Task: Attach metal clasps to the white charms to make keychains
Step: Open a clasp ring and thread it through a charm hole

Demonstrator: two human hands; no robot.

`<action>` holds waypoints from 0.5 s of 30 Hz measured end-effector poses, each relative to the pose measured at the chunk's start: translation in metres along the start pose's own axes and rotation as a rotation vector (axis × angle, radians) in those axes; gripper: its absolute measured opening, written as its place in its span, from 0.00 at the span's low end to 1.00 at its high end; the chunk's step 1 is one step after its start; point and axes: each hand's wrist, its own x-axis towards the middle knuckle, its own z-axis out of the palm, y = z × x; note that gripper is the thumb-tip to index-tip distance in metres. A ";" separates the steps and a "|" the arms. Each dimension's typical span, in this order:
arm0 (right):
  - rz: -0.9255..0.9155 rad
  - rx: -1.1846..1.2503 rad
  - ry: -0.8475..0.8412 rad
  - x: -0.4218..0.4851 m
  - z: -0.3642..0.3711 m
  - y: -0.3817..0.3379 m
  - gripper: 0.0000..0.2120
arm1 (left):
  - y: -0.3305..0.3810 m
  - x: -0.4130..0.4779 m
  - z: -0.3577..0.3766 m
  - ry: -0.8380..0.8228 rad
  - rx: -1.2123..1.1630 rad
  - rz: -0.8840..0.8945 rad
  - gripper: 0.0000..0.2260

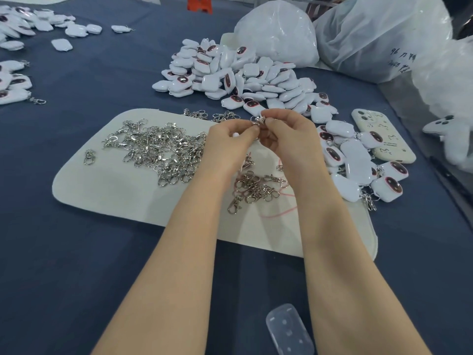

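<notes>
My left hand (231, 139) and my right hand (289, 137) meet above the cream mat (107, 190), fingertips together, pinching a small metal clasp (257, 120). A sliver of white charm (235, 135) peeks out under my left fingers. A heap of loose metal clasps (163, 152) lies on the mat to the left, and a smaller bunch (256, 189) sits between my forearms. A big pile of white charms (245, 75) lies beyond my hands. Charms with clasps on them (358, 162) are gathered at the right.
A phone in a cream case (384, 135) lies right of the charms. Clear plastic bags (371, 34) stand at the back right. More white charms (15, 80) are scattered far left on the blue cloth. A translucent plastic case (289, 329) sits near the front edge.
</notes>
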 end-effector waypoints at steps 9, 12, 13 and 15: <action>-0.063 -0.243 0.124 0.004 -0.003 0.003 0.09 | -0.002 0.002 0.000 0.047 0.024 -0.036 0.04; -0.174 -0.470 0.131 0.005 -0.003 0.006 0.08 | -0.002 0.002 0.002 0.081 0.023 -0.029 0.03; -0.228 -0.513 0.101 0.004 -0.002 0.007 0.08 | -0.003 0.003 0.001 0.091 0.057 -0.004 0.03; -0.307 -0.561 0.007 0.003 0.001 0.007 0.09 | -0.004 0.004 0.001 0.099 0.127 0.043 0.04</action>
